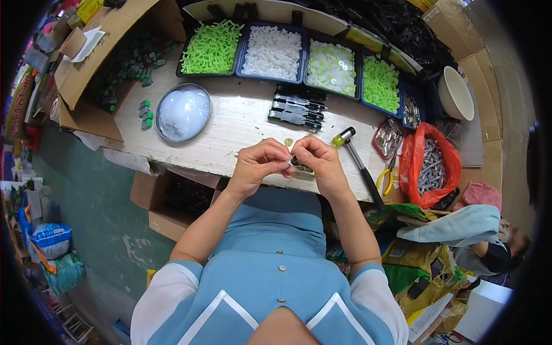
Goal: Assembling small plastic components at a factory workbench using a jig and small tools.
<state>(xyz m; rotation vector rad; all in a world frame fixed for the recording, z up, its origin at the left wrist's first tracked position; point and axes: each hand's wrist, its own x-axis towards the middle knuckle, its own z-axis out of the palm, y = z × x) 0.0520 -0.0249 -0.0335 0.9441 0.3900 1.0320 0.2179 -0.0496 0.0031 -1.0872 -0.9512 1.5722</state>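
My left hand [260, 165] and my right hand [321, 165] meet above the front edge of the table. Both are closed in a pinch, fingertips nearly touching. A small dark part [296, 161] shows at my right fingertips. Something tiny and pale is at the left fingertips, too small to name. Beyond the hands lies a row of black and clear plastic pieces [296, 109]. To the right, a hammer [362, 165] with a yellow-and-clear head rests on the table, its handle pointing toward me.
Trays of green sticks [211, 47], white pieces [272, 52], clear discs [332, 66] and green pieces [380, 84] line the back. A round dish of white grease-like material [184, 112] stands left. Yellow-handled pliers [387, 176] and a red bag [410, 172] of grey parts are right.
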